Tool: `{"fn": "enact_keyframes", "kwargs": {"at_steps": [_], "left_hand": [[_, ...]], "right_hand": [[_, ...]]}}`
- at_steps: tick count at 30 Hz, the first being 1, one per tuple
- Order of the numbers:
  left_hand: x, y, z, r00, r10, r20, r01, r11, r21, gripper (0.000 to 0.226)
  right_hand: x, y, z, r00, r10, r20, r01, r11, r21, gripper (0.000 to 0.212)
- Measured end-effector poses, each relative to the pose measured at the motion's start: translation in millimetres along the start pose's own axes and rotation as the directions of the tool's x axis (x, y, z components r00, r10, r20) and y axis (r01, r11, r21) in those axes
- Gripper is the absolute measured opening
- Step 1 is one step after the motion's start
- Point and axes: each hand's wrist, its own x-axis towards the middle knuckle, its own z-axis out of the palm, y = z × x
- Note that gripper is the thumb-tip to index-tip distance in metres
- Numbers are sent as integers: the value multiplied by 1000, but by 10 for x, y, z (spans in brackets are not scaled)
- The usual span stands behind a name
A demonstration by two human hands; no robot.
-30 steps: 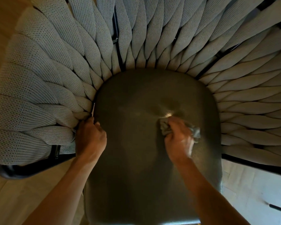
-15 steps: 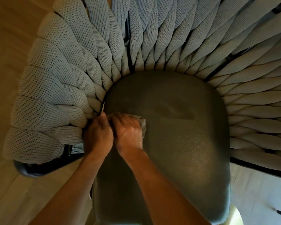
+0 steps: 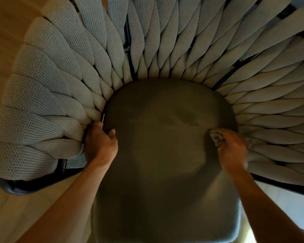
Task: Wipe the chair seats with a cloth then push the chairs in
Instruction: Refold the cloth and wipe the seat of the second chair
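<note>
Right hand [image 3: 232,151] grips bunched cloth [image 3: 217,138], pressing it on the seat [image 3: 161,155] at its right edge, beside the woven backrest [image 3: 165,41]. Left hand [image 3: 100,146] curls over the seat's left edge, steadying. Wiping looks mid-way; near half probably undone, push-in not started. Backrest walls left, far, right; only near side open.

The chair seat [image 3: 165,155] looks like smooth dark leather with a soft, dull shine. The thick bands of the chair back [image 3: 60,95] are knitted cloth, bumpy and full of tiny holes. The frame [image 3: 23,187] looks like smooth black metal. The floor [image 3: 5,32] is pale wood. The cloth [image 3: 217,137] is soft and crumpled.
</note>
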Motion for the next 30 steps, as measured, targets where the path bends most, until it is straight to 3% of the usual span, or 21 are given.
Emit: {"fn": "enact_keyframes", "kwargs": {"at_steps": [4, 9, 14, 16, 21, 24, 27, 30], "left_hand": [[17, -11, 18, 1000, 23, -15, -22, 999, 23, 47], [28, -32, 19, 999, 44, -15, -44, 999, 4, 46], [54, -44, 20, 999, 39, -27, -39, 999, -7, 35], [77, -32, 10, 1000, 18, -23, -18, 1000, -25, 28], [54, 103, -86, 989, -145, 35, 149, 959, -243, 45], [46, 182, -123, 977, -203, 71, 215, 922, -323, 51], [47, 208, -161, 976, -200, 79, 215, 927, -306, 56], [37, 187, -167, 990, -112, 91, 130, 964, -233, 51]], "right_hand": [[96, 191, -46, 997, 25, -69, -29, 998, -54, 31], [58, -47, 82, 973, 120, -196, -99, 988, 117, 21], [-110, -655, 279, 963, -98, -249, 147, 971, 188, 29], [-176, -1070, 369, 956, -190, -225, 244, 938, 246, 32], [-367, -1982, 614, 944, -309, -116, 330, 878, 347, 45], [-440, -2452, 724, 915, -403, -20, 383, 854, 352, 37], [-463, -2767, 793, 879, -477, 19, 442, 827, 347, 30], [-403, -2731, 777, 852, -522, 48, 499, 836, 228, 30]]}}
